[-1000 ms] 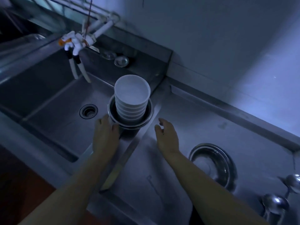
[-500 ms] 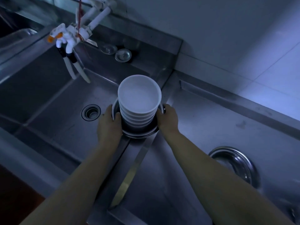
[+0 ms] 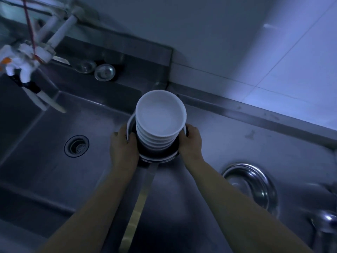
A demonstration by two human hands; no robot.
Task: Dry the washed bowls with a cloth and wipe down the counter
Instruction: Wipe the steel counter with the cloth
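A stack of several white bowls (image 3: 160, 117) stands inside a steel basin (image 3: 156, 157), over the divider between the sink and the counter. My left hand (image 3: 123, 146) grips the basin's left rim. My right hand (image 3: 191, 141) grips its right rim. Both hands are closed around the basin, which looks lifted slightly off the steel. No cloth is in view.
The sink (image 3: 45, 161) with its drain (image 3: 76, 146) lies to the left, under a white faucet (image 3: 25, 57). Two small round strainer lids (image 3: 104, 72) sit on the back ledge. On the counter (image 3: 237, 143) at right are a steel bowl (image 3: 255, 185) and a ladle (image 3: 326, 223).
One second ago my right hand was off the basin; it closed on the right rim. The basin with the bowls has since shifted a little to the right, towards the counter.
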